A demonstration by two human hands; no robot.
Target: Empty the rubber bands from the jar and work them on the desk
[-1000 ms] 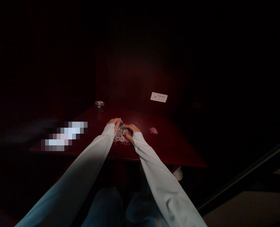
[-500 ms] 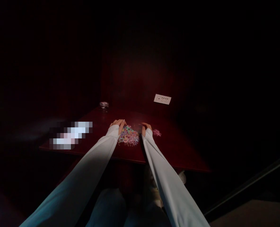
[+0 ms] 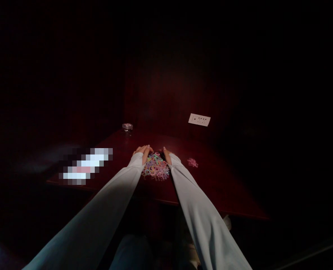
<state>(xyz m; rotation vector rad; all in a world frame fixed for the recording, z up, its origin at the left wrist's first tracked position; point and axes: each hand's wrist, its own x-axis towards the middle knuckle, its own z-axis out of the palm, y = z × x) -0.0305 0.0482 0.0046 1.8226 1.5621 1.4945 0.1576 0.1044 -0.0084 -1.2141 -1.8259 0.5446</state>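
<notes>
A heap of small multicoloured elastic hair ties [image 3: 156, 167] lies on the dark red table. My left hand [image 3: 143, 150] rests along its left edge, fingers stretched and slightly curved around the far side. Against the right edge stands my right hand [image 3: 167, 154], thumb raised and palm turned inward; its other fingers are largely hidden. Both hands touch or nearly touch the heap, and neither visibly grips a tie. Apart from it, to the right of my right hand, sits a small bunch of pink hair ties [image 3: 192, 162].
A clear lidded jar [image 3: 127, 129] stands at the table's back left. To the left lies a pixelated bright object [image 3: 87, 165]. A white power socket [image 3: 199, 120] is set in the back panel. The table's front edge [image 3: 166, 201] runs below my forearms.
My right hand has moved left against the heap, leaving more distance from the pink bunch. The heap looks slightly more gathered between both hands. The camera view has shifted a little.
</notes>
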